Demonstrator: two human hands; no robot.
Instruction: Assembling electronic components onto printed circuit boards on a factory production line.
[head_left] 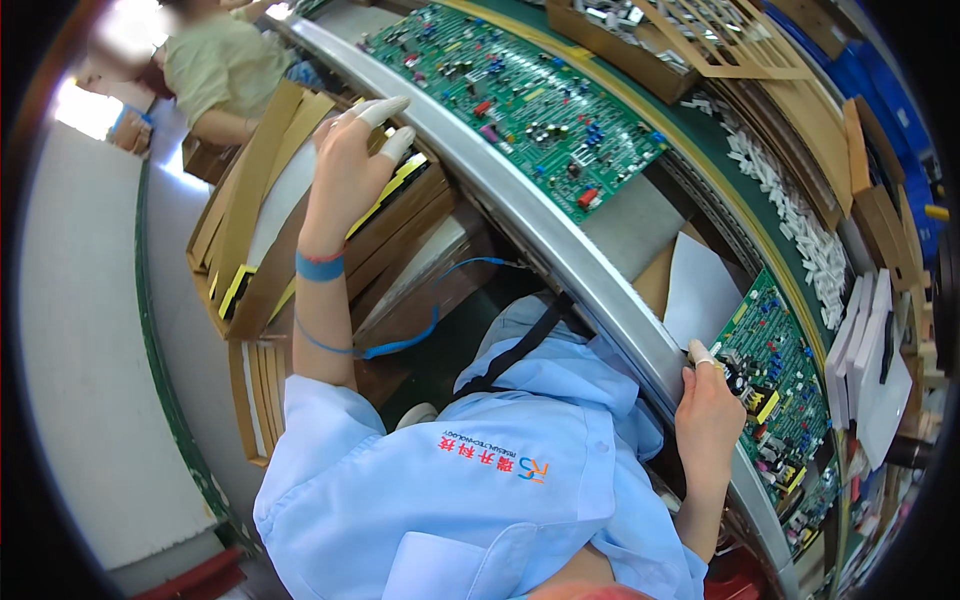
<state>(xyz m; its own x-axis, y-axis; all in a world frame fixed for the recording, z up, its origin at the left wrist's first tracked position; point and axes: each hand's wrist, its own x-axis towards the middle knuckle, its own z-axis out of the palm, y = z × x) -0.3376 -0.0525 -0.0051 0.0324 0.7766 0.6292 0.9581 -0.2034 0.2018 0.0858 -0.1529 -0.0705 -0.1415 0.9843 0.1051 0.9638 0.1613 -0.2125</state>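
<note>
My left hand (358, 165) is raised beside the metal rail (520, 190), above a cardboard box (395, 225) with yellow-and-black parts in it. Its fingers reach out, thumb apart, with white covers on the tips; nothing shows in it. A blue band with a coiled cord (400, 345) circles that wrist. Across the rail lies a large green circuit board (520, 110) full of components. My right hand (710, 410) rests at the rail beside a second circuit board (775, 370), its index finger and thumb a little apart. Its other fingers are partly hidden.
A white sheet (700, 285) lies between the two boards. Beyond them are a heap of small white pieces (790, 200), an open carton (620, 40) and stacked white slabs (858, 350). Another person (225, 75) is at the upper left. More cardboard (255, 395) stands below my left arm.
</note>
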